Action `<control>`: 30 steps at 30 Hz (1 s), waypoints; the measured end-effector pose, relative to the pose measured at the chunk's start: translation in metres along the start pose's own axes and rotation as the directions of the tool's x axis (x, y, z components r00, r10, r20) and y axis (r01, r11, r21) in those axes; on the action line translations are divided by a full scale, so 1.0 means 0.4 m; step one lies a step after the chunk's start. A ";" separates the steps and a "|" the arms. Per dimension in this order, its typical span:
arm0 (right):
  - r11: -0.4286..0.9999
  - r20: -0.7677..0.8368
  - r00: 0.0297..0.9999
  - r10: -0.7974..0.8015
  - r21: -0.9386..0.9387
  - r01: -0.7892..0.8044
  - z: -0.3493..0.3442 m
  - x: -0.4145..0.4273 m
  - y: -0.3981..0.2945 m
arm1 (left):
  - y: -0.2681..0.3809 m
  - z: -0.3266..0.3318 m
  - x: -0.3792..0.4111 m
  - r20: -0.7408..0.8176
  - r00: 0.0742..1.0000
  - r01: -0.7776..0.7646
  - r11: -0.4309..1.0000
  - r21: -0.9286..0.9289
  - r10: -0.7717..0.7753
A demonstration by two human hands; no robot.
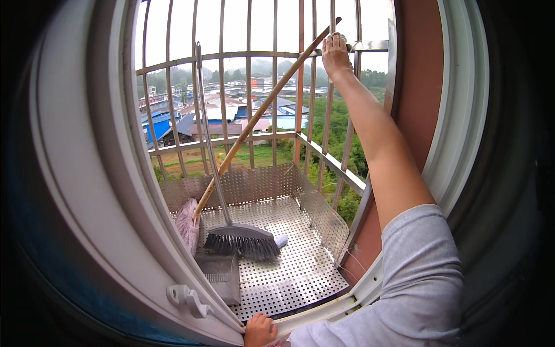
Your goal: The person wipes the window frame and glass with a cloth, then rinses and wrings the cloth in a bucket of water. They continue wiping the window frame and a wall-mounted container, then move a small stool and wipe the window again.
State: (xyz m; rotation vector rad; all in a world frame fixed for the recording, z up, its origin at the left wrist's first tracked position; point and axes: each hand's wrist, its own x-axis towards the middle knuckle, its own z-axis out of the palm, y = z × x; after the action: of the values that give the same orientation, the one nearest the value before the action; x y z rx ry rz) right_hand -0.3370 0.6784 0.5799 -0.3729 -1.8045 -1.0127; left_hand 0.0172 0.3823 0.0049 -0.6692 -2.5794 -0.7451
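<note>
My right hand [336,54] is raised at the end of my outstretched arm, its fingers curled around a vertical bar [330,93] of the metal window cage, where it meets the horizontal rail [376,45]. What lies under the palm is hidden. Low in the view, my left hand [260,329] rests with bent fingers over the edge of the window sill [299,319]. Close to my right hand, the upper end of a wooden pole [266,102] leans against the bars. It slants down left to a pinkish cloth mop head [187,223].
A black-bristled broom [243,240] with a metal handle [208,130] stands on the perforated metal floor [286,282]. Beside it are a grey dustpan [223,282] and a small pale roll [281,241]. A window latch [190,300] projects from the left frame. Rooftops and trees lie beyond the bars.
</note>
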 end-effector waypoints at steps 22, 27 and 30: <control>0.802 0.196 0.939 -0.284 0.586 0.120 -0.037 -0.120 -0.051 | 0.024 -0.030 0.015 0.000 0.999 -0.043 0.999 -0.017 0.043; 0.331 0.198 0.870 0.451 0.868 -0.369 -0.079 -0.130 -0.055 | 0.021 -0.032 0.008 -0.019 0.999 -0.050 0.999 -0.011 0.050; -0.086 0.603 0.626 0.494 0.750 -0.656 -0.050 -0.052 -0.025 | 0.017 -0.022 0.006 -0.024 0.998 -0.054 0.998 -0.031 0.053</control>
State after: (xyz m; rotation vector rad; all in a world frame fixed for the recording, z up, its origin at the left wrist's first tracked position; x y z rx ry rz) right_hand -0.3218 0.6607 0.5601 -0.3592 -1.6999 0.9172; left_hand 0.0209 0.3832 0.0157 -0.7321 -2.5228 -0.7737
